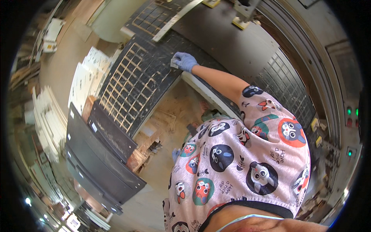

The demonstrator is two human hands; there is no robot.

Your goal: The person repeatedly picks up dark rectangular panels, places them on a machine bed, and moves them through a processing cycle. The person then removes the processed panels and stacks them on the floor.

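Note:
My right hand (186,62), in a blue glove, reaches out over a black worktop with grooves cut in a grid (156,83). Its fingers are closed on a small pale label (174,63), held close to the black surface. A sliver of my left hand (176,154), also gloved in blue, hangs low beside my shirt. Most of that hand is hidden, so its fingers cannot be read. Pale wood shows through the worktop's square grooves.
Dark panels with small white stickers (100,162) lie stacked on wooden supports at the left. White boards (87,75) stand beyond them. A machine with yellow-based clamps (240,23) runs along the far right, with lit green buttons (349,111). Sawdust covers the floor (172,106).

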